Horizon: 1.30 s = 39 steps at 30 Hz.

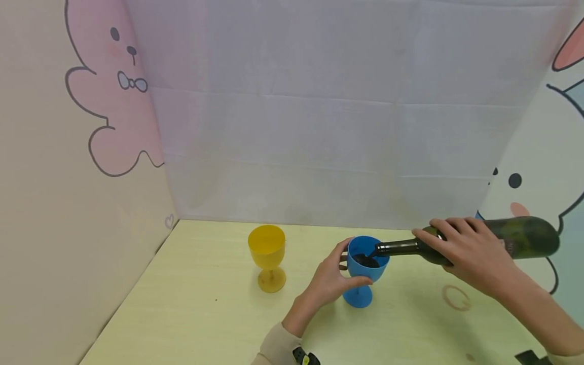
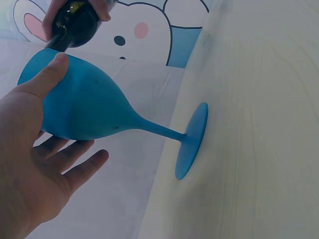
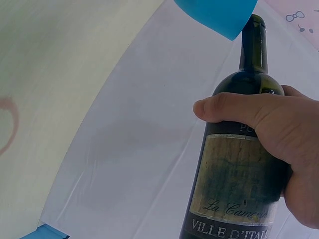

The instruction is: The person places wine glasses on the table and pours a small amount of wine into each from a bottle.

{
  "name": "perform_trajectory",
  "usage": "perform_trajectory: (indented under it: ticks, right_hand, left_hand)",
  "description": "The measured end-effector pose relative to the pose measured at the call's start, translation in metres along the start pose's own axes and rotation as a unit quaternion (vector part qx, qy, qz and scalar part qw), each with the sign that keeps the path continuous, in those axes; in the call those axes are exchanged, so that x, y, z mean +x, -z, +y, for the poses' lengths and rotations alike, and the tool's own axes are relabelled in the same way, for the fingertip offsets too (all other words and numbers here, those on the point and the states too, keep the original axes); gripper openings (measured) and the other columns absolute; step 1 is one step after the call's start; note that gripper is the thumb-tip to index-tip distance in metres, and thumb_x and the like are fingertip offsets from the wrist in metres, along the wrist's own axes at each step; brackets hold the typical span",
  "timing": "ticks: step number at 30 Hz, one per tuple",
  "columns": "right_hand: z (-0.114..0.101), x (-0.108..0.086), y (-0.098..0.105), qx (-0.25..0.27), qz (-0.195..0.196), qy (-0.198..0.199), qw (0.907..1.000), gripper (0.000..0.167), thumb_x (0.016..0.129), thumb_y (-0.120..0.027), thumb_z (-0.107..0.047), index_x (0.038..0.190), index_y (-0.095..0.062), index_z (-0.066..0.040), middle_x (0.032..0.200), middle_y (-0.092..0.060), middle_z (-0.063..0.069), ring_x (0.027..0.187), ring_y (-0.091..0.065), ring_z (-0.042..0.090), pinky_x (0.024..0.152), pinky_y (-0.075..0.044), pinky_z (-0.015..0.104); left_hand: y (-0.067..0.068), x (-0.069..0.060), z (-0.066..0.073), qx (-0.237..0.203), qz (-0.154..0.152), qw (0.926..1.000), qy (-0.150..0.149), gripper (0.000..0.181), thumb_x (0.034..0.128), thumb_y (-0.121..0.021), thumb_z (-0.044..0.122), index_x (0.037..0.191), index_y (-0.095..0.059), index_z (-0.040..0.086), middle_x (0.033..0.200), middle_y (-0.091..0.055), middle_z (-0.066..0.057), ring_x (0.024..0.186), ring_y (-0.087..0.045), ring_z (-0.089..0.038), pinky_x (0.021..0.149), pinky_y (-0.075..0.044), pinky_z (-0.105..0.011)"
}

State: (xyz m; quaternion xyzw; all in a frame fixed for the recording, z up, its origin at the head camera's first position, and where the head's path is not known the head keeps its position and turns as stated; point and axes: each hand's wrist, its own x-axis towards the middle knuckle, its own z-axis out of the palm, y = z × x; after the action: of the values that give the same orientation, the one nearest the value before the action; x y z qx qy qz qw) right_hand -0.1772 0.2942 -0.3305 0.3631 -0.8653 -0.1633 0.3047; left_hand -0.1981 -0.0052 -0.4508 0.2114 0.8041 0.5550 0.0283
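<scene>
My left hand (image 1: 329, 279) holds a blue plastic goblet (image 2: 89, 102) round its bowl, with the thumb on the near side and fingers behind. The goblet's foot (image 1: 358, 297) appears to stand on the table. My right hand (image 1: 474, 253) grips a dark green wine bottle (image 3: 232, 172) near its shoulder. The bottle lies almost level, its mouth at the goblet's right rim. A thin dark stream runs from it into dark liquid (image 1: 366, 260) inside the bowl. Left of my hands, a yellow goblet (image 1: 268, 256) stands upright on the table.
The pale yellow wooden table (image 1: 196, 319) meets a white cloth backdrop (image 1: 292, 137) at the back. Walls with cartoon animals flank it on both sides. A faint reddish ring stain (image 1: 455, 298) marks the tabletop under the bottle.
</scene>
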Motion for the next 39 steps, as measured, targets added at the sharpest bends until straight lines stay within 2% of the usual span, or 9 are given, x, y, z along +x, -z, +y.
perform_trajectory:
  ticks: [6,14,24,30,39]
  right_hand:
    - [0.000,0.000,0.000,-0.001,-0.003,-0.003,1.0000,0.106,0.044,-0.098,-0.032,0.138,-0.050,-0.024,0.117,-0.058,0.017,0.098,-0.058,0.038,0.078,-0.048,0.057]
    - [-0.001,-0.001,-0.002,0.004,0.005,-0.008,0.9999,0.107,0.042,-0.099,-0.034,0.137,-0.051,-0.025,0.117,-0.058,0.017,0.096,-0.059,0.038,0.076,-0.050,0.057]
    - [-0.008,-0.005,-0.008,0.026,-0.003,-0.035,0.9990,0.102,0.045,-0.097,-0.033,0.136,-0.052,-0.024,0.118,-0.059,0.017,0.098,-0.059,0.038,0.079,-0.049,0.055]
    - [-0.013,-0.005,-0.011,0.043,-0.010,-0.060,0.9972,0.099,0.047,-0.097,-0.032,0.136,-0.053,-0.024,0.117,-0.060,0.016,0.100,-0.059,0.038,0.079,-0.049,0.057]
    - [-0.019,-0.007,-0.017,0.074,-0.010,-0.093,0.9929,0.098,0.047,-0.098,-0.031,0.134,-0.054,-0.025,0.118,-0.061,0.016,0.102,-0.059,0.039,0.084,-0.047,0.061]
  left_hand:
    - [0.000,0.001,0.000,0.003,0.000,1.0000,-0.002,0.084,0.0803,-0.081,0.045,0.149,-0.032,0.043,0.145,-0.052,0.007,0.119,-0.060,-0.017,0.091,-0.055,-0.030]
    - [0.000,0.000,0.002,-0.004,-0.002,0.9999,0.011,0.085,0.0794,-0.081,0.047,0.148,-0.032,0.046,0.145,-0.051,0.009,0.119,-0.059,-0.015,0.094,-0.056,-0.040]
    - [-0.001,0.001,0.000,-0.004,-0.001,1.0000,0.003,0.085,0.0798,-0.081,0.046,0.149,-0.032,0.043,0.145,-0.051,0.007,0.121,-0.058,-0.017,0.093,-0.056,-0.036]
    - [-0.002,0.001,0.001,0.000,0.002,1.0000,0.007,0.085,0.0790,-0.082,0.046,0.149,-0.032,0.043,0.144,-0.052,0.008,0.121,-0.058,-0.017,0.091,-0.055,-0.030]
    - [-0.001,0.000,0.000,-0.002,0.000,1.0000,0.005,0.085,0.0797,-0.081,0.046,0.149,-0.032,0.044,0.145,-0.051,0.007,0.121,-0.058,-0.017,0.093,-0.055,-0.031]
